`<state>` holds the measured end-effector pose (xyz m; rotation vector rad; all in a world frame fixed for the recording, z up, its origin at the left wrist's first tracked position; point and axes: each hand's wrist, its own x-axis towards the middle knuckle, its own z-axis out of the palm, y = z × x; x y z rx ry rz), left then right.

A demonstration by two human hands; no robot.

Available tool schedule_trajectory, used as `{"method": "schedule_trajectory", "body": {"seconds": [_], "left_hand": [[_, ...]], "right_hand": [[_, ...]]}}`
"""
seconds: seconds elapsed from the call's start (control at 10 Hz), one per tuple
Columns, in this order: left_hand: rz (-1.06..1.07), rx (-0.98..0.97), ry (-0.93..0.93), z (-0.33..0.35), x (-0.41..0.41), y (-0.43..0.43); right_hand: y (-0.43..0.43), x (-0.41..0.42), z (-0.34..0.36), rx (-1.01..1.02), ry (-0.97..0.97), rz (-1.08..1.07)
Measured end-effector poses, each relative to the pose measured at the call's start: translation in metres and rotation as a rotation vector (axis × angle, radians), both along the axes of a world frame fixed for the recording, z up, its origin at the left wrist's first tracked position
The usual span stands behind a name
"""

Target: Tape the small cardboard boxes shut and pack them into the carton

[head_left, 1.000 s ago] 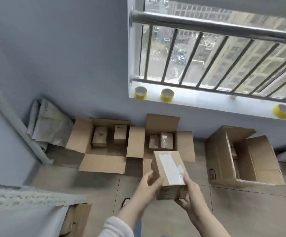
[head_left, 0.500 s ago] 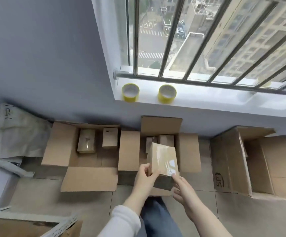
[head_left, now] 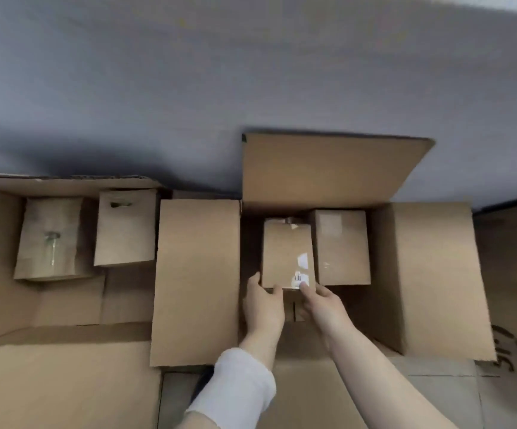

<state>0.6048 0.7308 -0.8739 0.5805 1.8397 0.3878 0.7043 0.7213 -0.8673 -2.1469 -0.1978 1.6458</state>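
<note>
Left hand [head_left: 263, 308]: thumb up on the near left corner of the small box [head_left: 286, 249], fingers curled beneath its near end, gripping. Right hand [head_left: 322, 308]: one fingertip on the top face at the near right corner, the other fingers tucked under, also holding. White sleeve [head_left: 238, 388] on the left forearm; right forearm bare.

Small box: inside the open carton [head_left: 430, 274], in the left part of the opening. Long axis runs away from the person toward the grey wall [head_left: 189, 72]; the short near end is at the hands. Broad face up, glossy clear tape on it, small printed label by the near right corner. Cannot tell whether it rests on the carton floor or is held above it.

Second small box [head_left: 342, 246]: just to the right in the same carton, lying the same way, long sides parallel. Cannot tell if the two touch.

Carton's far flap stands against the wall; side flaps are spread outward.

To the left, another open carton [head_left: 65, 305] holds two more boxes side by side: one with a greenish mark [head_left: 49, 236], one plainer [head_left: 125, 227].
</note>
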Motion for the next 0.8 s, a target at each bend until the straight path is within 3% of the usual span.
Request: {"method": "schedule_trajectory", "body": {"seconds": [0.1,0.2,0.3,0.6,0.8], "left_hand": [[-0.003,0.012,-0.01,-0.035,-0.001,-0.001],[0.008,0.074,-0.034,-0.049,-0.002,-0.003],[0.06,0.12,-0.093,-0.054,-0.002,0.004],[0.045,0.144,-0.101,-0.06,0.004,0.031],[-0.023,0.109,0.013,-0.044,0.001,0.04]], "right_hand": [[-0.002,-0.01,-0.04,-0.003,0.038,-0.165],[-0.001,-0.023,-0.047,0.005,0.123,-0.47],[0.003,-0.027,-0.047,0.065,0.133,-0.605],[0.03,-0.034,-0.049,0.07,0.154,-0.723],[0.035,-0.031,-0.03,-0.057,0.148,-0.619]]}}
